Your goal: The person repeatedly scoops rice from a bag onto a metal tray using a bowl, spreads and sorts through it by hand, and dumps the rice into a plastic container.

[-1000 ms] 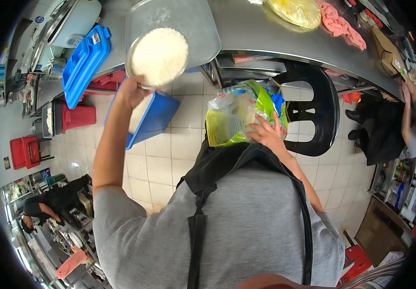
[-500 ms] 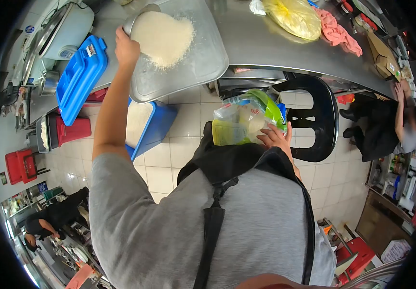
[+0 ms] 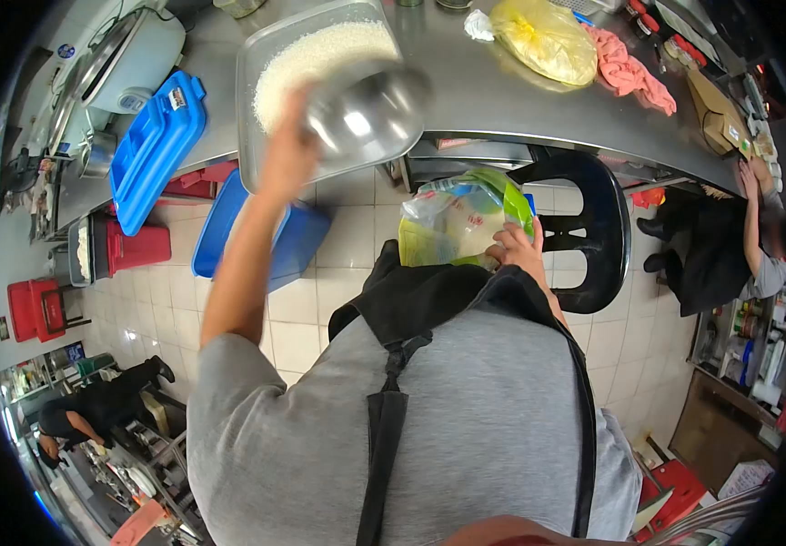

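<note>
My left hand (image 3: 291, 146), blurred by motion, grips the rim of an empty metal bowl (image 3: 366, 118), tilted over the right part of a metal tray (image 3: 249, 109). White grains like rice (image 3: 302, 64) are spread across the tray. At the rim of an open green and yellow plastic bag (image 3: 452, 223), my right hand (image 3: 518, 250) has its fingers bent on the plastic; pale contents show inside. Below the tray stands a blue bin (image 3: 297, 241), partly behind my left forearm.
A blue lid (image 3: 158, 150) leans at the left. On the metal counter (image 3: 502, 118) lie a yellow bag (image 3: 548, 41) and a pink cloth (image 3: 628, 68). A black chair (image 3: 607, 227) stands by the bag. Co-workers are at far right (image 3: 711, 241) and lower left (image 3: 102, 400).
The bowl has been emptied onto the tray, and the grains there are more spread out. My left hand has moved right with the bowl. My right hand has stayed at the bag.
</note>
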A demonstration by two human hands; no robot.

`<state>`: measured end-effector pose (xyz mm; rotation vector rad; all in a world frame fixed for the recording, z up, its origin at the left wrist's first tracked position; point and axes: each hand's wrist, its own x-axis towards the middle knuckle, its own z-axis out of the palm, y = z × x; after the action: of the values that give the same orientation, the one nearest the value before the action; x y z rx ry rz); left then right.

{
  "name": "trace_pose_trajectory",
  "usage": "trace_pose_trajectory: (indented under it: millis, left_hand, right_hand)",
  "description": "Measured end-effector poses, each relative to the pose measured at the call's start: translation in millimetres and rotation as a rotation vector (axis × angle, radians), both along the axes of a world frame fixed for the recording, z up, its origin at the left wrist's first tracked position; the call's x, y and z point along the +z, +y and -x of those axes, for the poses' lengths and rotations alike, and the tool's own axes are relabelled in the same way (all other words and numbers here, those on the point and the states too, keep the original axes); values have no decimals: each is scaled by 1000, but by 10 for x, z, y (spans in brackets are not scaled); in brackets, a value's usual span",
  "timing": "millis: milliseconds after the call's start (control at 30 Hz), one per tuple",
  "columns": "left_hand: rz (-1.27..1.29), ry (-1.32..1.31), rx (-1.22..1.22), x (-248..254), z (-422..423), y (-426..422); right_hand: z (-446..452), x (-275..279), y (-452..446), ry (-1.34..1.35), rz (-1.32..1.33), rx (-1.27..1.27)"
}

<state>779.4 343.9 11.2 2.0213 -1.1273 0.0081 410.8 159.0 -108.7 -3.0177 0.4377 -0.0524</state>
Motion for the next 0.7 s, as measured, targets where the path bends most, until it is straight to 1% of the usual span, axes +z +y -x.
trace_pose_trajectory:
  millis: [33, 67, 100, 133, 167, 200, 233, 267, 300, 367, 400, 467, 533, 567, 600, 633, 667, 700]
  left_hand:
    - [-185, 266, 11, 21, 439, -50]
    - [-259, 452, -27, -110, 783, -120]
    - [-337, 452, -92, -388, 1027, -183]
    - [-356, 440, -121, -631, 1308, -303]
    - [-447, 451, -158, -1043, 1459, -404]
    - [-580, 532, -162, -1239, 1643, -521]
    - [-755, 507, -195, -1568, 1783, -654]
    - [-718, 491, -271, -1704, 1938, -713]
    - [-708, 487, -270, -1768, 1963, -750]
    - [-436, 309, -740, -1851, 1988, -803]
    - [-398, 334, -666, -1603, 1952, -817]
    - [-212, 132, -535, -1344, 1692, -830]
    - [-148, 116, -358, -999, 1347, -752]
    - [-93, 30, -256, -856, 1196, -680]
    - [-71, -39, -180, -835, 968, -643]
    - [-56, -43, -108, -807, 771, -589]
    - [-1, -91, -65, -816, 556, -553]
    - [3, -99, -79, -828, 323, -529]
  right_hand:
    - [25, 23, -24, -15, -35, 6]
    - [53, 40, -57, -28, -69, 14]
    - [86, 49, -91, -31, -64, 28]
    - [126, 54, -129, -54, -113, 27]
    - [178, 57, -153, -75, -165, 27]
    - [237, 60, -173, -74, -165, 42]
    - [290, 70, -209, -135, -157, 42]
    - [332, 91, -257, -197, -145, 39]
    - [383, 131, -300, -199, -135, 44]
    - [519, 211, -363, -168, -160, 4]
    - [580, 223, -387, -154, -158, -5]
    - [690, 152, -415, -155, -178, -20]
    - [757, 84, -445, -118, -263, -35]
    - [750, 113, -460, -120, -268, -41]
    - [718, 216, -475, -113, -356, -23]
    - [652, 349, -488, -110, -441, -4]
    - [542, 570, -489, -95, -488, -25]
    - [441, 633, -485, -106, -484, -36]
